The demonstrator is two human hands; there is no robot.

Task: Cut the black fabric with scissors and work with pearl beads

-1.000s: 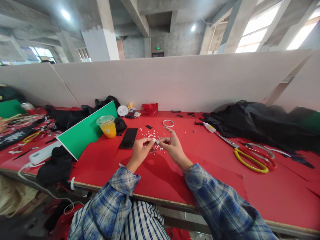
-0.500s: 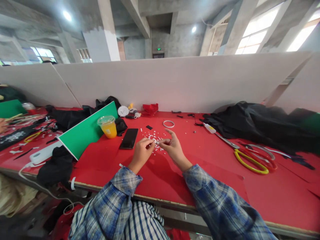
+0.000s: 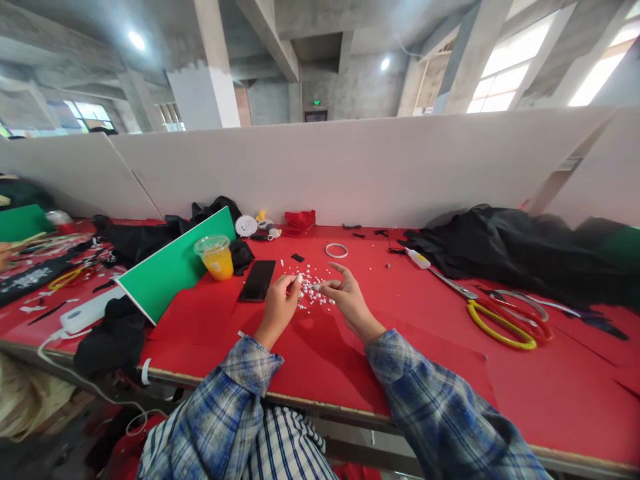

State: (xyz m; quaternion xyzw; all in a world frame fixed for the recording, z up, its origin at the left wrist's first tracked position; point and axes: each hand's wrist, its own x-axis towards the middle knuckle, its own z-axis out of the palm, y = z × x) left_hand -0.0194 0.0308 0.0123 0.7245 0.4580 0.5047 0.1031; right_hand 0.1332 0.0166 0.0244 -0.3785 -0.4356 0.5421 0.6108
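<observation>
My left hand [image 3: 280, 303] is closed in a pinch, with a small white bead-like piece [image 3: 300, 278] at its fingertips. To its right, my right hand [image 3: 347, 293] pinches thumb and a finger together while its index finger points up and forward. A small pale piece shows at the right fingertips, too small to name. The two hands are a little apart. Between and beneath them, many white pearl-like beads [image 3: 306, 303] lie scattered on the red tabletop [image 3: 400, 300]. Behind the beads rests a white ring [image 3: 337, 251].
Left of my hands are a black phone [image 3: 257, 281], a lidded cup of orange drink [image 3: 215, 259] and a leaning green board [image 3: 173, 267]. Scissors [image 3: 500, 323], a glue bottle [image 3: 418, 259] and black fabric [image 3: 490, 247] lie right. A white partition [image 3: 350, 173] closes the back.
My left hand has drawn slightly left, away from my right hand, so the fingertips that met over the beads are now apart. My right hand has barely moved.
</observation>
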